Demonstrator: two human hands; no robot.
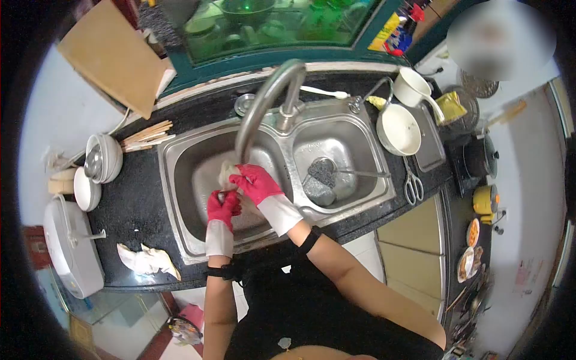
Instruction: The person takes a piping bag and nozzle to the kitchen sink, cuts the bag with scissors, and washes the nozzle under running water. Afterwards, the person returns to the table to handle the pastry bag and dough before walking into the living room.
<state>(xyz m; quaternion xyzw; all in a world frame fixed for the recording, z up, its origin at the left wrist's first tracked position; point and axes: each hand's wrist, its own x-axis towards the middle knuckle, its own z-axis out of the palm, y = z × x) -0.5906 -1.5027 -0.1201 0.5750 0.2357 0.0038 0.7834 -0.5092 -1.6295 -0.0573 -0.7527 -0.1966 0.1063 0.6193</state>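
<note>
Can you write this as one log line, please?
right hand: gloved, holds pale thing | left hand: gloved, grip unclear | place: left basin | right basin: scrubber

Chopsticks (147, 135) left of sink (290, 171), scissors (411, 174) right, window (273, 33) behind

Sink (192, 174): smooth metal. Faucet (258, 102) above sink: glossy metal. Tabletop (141, 198) around sink: glossy. Scourer (323, 171) in sink: rough, wiry. Gloves (259, 185) over sink: smooth, rubbery.
</note>
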